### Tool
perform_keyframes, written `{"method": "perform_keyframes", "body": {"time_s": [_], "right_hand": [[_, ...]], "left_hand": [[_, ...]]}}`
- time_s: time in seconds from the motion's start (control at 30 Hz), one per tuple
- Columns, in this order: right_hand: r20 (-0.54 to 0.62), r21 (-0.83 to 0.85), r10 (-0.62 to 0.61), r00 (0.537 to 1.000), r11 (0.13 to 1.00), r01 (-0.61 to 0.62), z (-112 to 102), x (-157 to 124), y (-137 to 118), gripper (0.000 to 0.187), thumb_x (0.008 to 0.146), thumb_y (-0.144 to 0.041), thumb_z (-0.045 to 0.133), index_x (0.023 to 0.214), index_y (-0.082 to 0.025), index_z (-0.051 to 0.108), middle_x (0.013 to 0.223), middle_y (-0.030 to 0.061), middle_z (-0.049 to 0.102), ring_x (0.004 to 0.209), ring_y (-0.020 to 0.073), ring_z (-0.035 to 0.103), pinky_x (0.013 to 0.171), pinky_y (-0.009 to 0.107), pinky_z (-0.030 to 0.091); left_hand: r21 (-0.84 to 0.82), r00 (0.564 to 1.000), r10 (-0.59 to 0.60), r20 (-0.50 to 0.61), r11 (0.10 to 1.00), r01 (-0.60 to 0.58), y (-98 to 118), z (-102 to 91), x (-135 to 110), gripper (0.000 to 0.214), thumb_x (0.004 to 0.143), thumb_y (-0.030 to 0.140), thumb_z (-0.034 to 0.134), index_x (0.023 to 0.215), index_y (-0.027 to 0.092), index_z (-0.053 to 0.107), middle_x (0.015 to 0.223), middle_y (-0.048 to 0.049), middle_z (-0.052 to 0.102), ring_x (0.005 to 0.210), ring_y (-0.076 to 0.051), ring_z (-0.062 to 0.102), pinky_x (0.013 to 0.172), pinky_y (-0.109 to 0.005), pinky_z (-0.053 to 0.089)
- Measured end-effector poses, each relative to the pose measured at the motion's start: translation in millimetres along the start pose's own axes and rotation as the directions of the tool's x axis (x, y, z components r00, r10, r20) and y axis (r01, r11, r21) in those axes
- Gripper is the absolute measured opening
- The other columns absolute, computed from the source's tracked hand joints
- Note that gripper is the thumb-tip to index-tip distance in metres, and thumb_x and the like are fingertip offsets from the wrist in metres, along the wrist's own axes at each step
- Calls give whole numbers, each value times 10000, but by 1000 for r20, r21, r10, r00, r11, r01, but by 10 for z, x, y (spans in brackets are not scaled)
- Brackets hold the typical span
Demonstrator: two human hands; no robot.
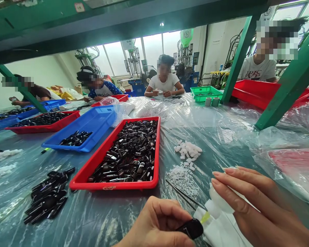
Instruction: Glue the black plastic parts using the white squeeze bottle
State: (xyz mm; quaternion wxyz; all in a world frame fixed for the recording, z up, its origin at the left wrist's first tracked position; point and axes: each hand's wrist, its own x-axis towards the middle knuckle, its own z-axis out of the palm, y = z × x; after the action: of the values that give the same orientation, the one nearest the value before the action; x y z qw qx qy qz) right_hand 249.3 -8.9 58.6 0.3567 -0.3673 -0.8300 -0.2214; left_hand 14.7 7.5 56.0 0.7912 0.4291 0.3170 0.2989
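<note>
My left hand (161,223) is closed around a glossy black plastic piece (192,228), pinched between thumb and fingers with its rounded end sticking out. My right hand (257,202) curves over a small whitish squeeze bottle (220,202), its thumb hidden. The bottle is tilted, and its yellow nozzle (205,217) points down at the black piece; whether they touch I cannot tell. Thin dark tweezers (182,193) lie behind the nozzle, their rear end hidden. Beneath the bottle is a white cloth or paper (221,235). Small white bits (182,178) and larger white pieces (187,150) are heaped beyond.
A red tray (157,154) full of black pieces stands ahead, with a blue tray (74,147) beside it. Loose black pieces (47,195) are piled at left. Clear plastic sheeting covers the table. Green posts (285,82) rise at right. Several people (164,80) sit across the table.
</note>
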Motion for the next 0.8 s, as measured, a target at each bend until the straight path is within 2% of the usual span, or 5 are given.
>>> {"method": "perform_keyframes", "body": {"time_s": [0.3, 0.5, 0.8], "right_hand": [[-7, 38, 38, 999, 999, -37, -24, 41, -42, 420, 825, 9, 441, 1209, -123, 549, 1175, 77, 580, 1168, 241, 467, 1036, 406, 346], [39, 0, -7, 999, 1000, 7, -16, -9, 22, 460, 817, -7, 464, 1251, -147, 523, 1201, 59, 579, 1212, 238, 432, 1073, 388, 312], [59, 39, -39, 997, 999, 37, -27, -13, 47, 475, 815, 4, 433, 1258, -146, 520, 1236, 66, 559, 1214, 253, 425, 1067, 442, 304]], "left_hand": [[36, 1000, -5, -6, 999, 6, 13, 6, 4, 209, 541, 143, 823, 741, 141, 762, 651, 0, 563, 574, -64, 514, 513, -160, 345], [69, 1000, -13, -10, 998, 14, 21, 20, -4, 203, 550, 138, 813, 748, 149, 769, 656, -5, 559, 575, -66, 508, 518, -167, 343], [84, 999, -42, -7, 996, 42, 49, 33, -4, 208, 541, 163, 821, 741, 147, 768, 661, -10, 562, 589, -76, 513, 527, -174, 343]]}}
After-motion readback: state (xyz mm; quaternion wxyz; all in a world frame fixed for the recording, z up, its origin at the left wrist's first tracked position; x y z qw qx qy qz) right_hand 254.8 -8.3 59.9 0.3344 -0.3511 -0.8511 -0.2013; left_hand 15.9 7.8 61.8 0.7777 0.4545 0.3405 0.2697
